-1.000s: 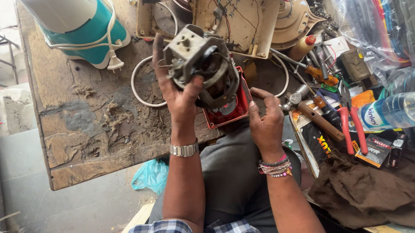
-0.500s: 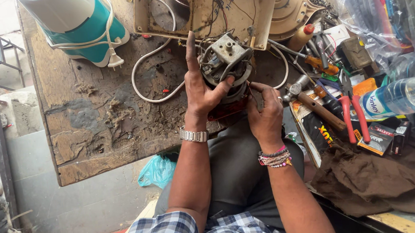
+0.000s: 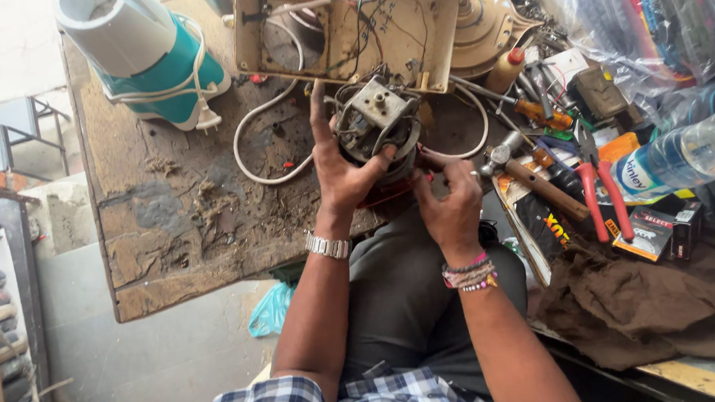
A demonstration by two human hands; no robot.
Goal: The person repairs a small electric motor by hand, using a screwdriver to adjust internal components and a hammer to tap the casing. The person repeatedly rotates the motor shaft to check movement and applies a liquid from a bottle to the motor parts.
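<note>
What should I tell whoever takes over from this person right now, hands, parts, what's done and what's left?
Left hand: wrapped around the electric motor, index finger stretched up.
Right hand: fingers at the motor's lower side, by a red part.
Motor is held at the worn workbench edge, over the lap, wires exposed.
Done: beige appliance casing lies open behind, motor out.
Left: motor not back in. Hammer and red-handled pliers lie to the right.

A teal mixer base (image 3: pixel 162 67), hammer (image 3: pixel 534 174) and water bottle (image 3: pixel 694 153) lie nearby.

Left hand (image 3: pixel 340 170) grips the electric motor (image 3: pixel 377 127); right hand (image 3: pixel 451 202) touches its lower edge.
</note>
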